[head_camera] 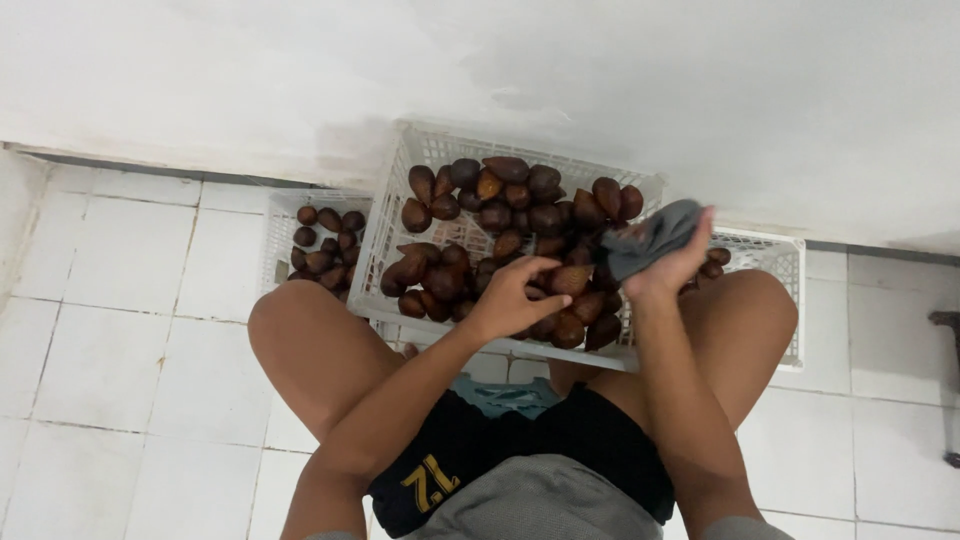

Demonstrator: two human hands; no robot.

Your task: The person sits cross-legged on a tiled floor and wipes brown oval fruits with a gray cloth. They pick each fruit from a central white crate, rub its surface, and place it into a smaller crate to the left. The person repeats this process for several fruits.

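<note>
Person sits on white tiled floor (120,330), knees apart, white slatted plastic crate (400,215) between them against a white wall. Crate is heaped with brown, scaly, teardrop-shaped fruits (510,215). Left hand (512,297) has its fingers closed around one brown fruit (568,279) over the pile. Right hand (672,262) grips a crumpled grey cloth (648,238), just beside that fruit. A second white crate (290,225) at left holds fewer fruits; a third (785,262) sits right.

Even soft daylight, faint shadows, slight motion blur.
</note>
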